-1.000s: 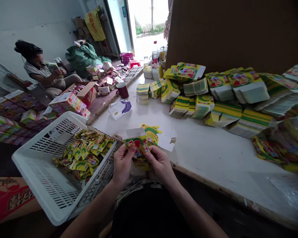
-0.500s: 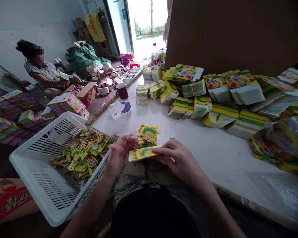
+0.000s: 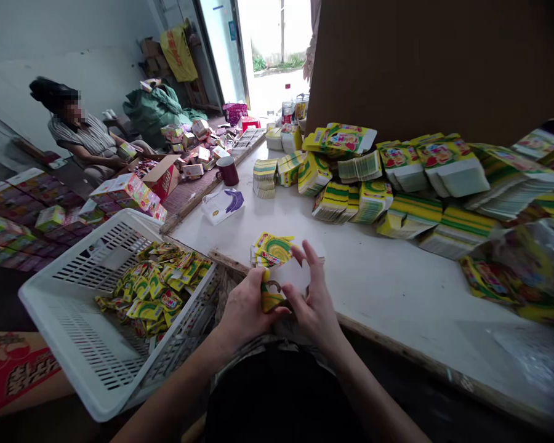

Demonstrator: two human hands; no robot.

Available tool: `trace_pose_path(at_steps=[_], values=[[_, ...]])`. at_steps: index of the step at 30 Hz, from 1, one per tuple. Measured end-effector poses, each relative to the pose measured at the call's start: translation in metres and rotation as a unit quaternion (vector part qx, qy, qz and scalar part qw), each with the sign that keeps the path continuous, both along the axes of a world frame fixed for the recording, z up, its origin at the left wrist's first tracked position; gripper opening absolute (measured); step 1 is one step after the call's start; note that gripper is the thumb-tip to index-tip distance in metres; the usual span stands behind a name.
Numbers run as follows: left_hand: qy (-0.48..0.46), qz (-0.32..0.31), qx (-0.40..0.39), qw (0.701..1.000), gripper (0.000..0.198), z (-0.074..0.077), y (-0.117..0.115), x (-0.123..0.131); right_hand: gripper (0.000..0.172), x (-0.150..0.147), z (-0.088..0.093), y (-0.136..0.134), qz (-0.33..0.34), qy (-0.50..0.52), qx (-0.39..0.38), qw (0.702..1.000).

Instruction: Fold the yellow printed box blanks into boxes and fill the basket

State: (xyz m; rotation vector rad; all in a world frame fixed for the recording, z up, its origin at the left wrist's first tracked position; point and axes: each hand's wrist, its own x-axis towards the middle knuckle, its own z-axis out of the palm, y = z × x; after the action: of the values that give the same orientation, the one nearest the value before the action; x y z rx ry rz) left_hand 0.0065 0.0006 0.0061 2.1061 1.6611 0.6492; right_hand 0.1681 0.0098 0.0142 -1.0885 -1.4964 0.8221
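Observation:
My left hand [image 3: 244,307] is closed around one side of a small yellow and green carton [image 3: 271,301], held just in front of the table edge. The carton's white inner side [image 3: 292,275] faces up, with a dark brown curved shape visible at its left. My right hand [image 3: 316,301] grips the carton's other side, thumb on the near part and fingers raised behind the white flap. Right behind the hands, a small pile of flat yellow cartons [image 3: 273,247] lies on the table, partly covered by the held one.
To the left stands a white plastic basket [image 3: 83,375] with many yellow packets [image 3: 154,289]. Stacks of flat cartons [image 3: 409,215] line the table's back. A mug [image 3: 227,171] and a tissue pack [image 3: 222,205] stand farther off. Another person [image 3: 90,144] sits at left among boxes.
The carton has gone from flat to opened out, its white inside now showing. My left hand has closed on it; earlier only the right held it. Both hands have turned inward.

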Motion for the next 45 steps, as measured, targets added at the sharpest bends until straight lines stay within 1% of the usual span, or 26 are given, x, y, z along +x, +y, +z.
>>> trace_pose_path(at_steps=[1,2,3,4,6,7,8,9,12,15,17,19,21,23,24,26,28,29,31,33,36,37,39,41,43,45], values=[[0.007,-0.004,0.018,1.000,0.069,-0.002,-0.001,0.001,0.068,-0.003,-0.003,0.001,0.023,0.061,-0.053,0.996],[0.008,-0.002,0.035,0.999,0.070,-0.004,-0.001,0.002,0.064,-0.006,-0.005,0.003,0.038,0.131,-0.105,0.985],[0.006,0.003,0.050,0.999,0.072,-0.006,-0.002,0.003,0.065,-0.009,-0.007,0.003,0.044,0.209,-0.150,0.965],[0.000,0.009,0.062,0.998,0.075,-0.007,-0.002,0.004,0.069,-0.011,-0.009,0.004,0.043,0.288,-0.184,0.939],[-0.019,0.013,0.071,0.997,0.079,-0.008,-0.002,0.005,0.080,-0.015,-0.012,0.002,0.032,0.412,-0.221,0.883],[-0.030,0.008,0.070,0.997,0.081,-0.009,-0.002,0.005,0.083,-0.016,-0.013,0.001,0.032,0.442,-0.227,0.867],[-0.040,-0.001,0.066,0.997,0.082,-0.009,-0.002,0.006,0.081,-0.017,-0.015,0.000,0.041,0.448,-0.229,0.863],[-0.050,-0.014,0.060,0.997,0.081,-0.009,-0.002,0.006,0.076,-0.018,-0.017,-0.001,0.059,0.435,-0.235,0.867],[-0.071,-0.057,0.047,0.995,0.075,-0.009,-0.004,0.007,0.059,-0.017,-0.020,0.001,0.140,0.349,-0.256,0.891],[-0.078,-0.078,0.045,0.993,0.068,-0.008,-0.006,0.007,0.057,-0.016,-0.020,0.007,0.195,0.285,-0.238,0.908],[-0.079,-0.075,0.047,0.993,0.062,-0.006,-0.006,0.006,0.058,-0.015,-0.020,0.010,0.199,0.255,-0.211,0.922],[-0.076,-0.067,0.039,0.994,0.054,-0.005,-0.005,0.006,0.061,-0.015,-0.021,0.010,0.181,0.209,-0.173,0.945],[-0.076,-0.059,0.014,0.995,0.050,-0.006,-0.003,0.005,0.067,-0.015,-0.022,0.005,0.167,0.134,-0.122,0.969],[-0.080,-0.060,0.002,0.995,0.049,-0.012,-0.001,0.004,0.070,-0.016,-0.024,-0.002,0.175,0.040,-0.068,0.981],[-0.080,-0.064,0.010,0.995,0.049,-0.015,0.000,0.004,0.067,-0.016,-0.025,-0.005,0.183,0.000,-0.046,0.982],[-0.071,-0.067,0.053,0.994,0.050,-0.021,0.002,0.002,0.060,-0.017,-0.028,-0.009,0.189,-0.051,-0.015,0.981],[-0.055,-0.055,0.094,0.993,0.056,-0.023,0.004,-0.001,0.058,-0.015,-0.032,-0.008,0.169,-0.058,0.003,0.984],[-0.047,-0.047,0.099,0.993,0.059,-0.021,0.004,-0.003,0.059,-0.014,-0.034,-0.006,0.149,-0.049,0.008,0.988],[-0.036,-0.026,0.082,0.996,0.061,-0.017,0.004,-0.009,0.058,-0.008,-0.036,-0.001,0.108,-0.036,0.019,0.993],[-0.036,-0.012,0.052,0.998,0.057,-0.011,0.004,-0.015,0.057,-0.002,-0.037,0.003,0.103,-0.051,0.032,0.993],[-0.050,-0.011,0.031,0.998,0.057,-0.003,0.004,-0.021,0.063,0.006,-0.033,0.007,0.147,-0.097,0.042,0.983],[-0.052,-0.014,0.028,0.998,0.057,-0.001,0.003,-0.023,0.060,0.009,-0.031,0.008,0.157,-0.104,0.042,0.981],[-0.056,-0.017,0.015,0.998,0.056,0.004,0.003,-0.025,0.047,0.016,-0.025,0.011,0.178,-0.112,0.036,0.977],[-0.069,-0.025,-0.010,0.997,0.055,0.008,0.002,-0.026,0.035,0.025,-0.017,0.015,0.220,-0.123,0.025,0.967],[-0.082,-0.039,-0.037,0.995,0.055,0.011,0.001,-0.025,0.031,0.033,-0.011,0.019,0.267,-0.143,0.009,0.953],[-0.088,-0.043,-0.046,0.994,0.054,0.012,0.001,-0.024,0.034,0.035,-0.010,0.020,0.279,-0.160,0.003,0.947]])
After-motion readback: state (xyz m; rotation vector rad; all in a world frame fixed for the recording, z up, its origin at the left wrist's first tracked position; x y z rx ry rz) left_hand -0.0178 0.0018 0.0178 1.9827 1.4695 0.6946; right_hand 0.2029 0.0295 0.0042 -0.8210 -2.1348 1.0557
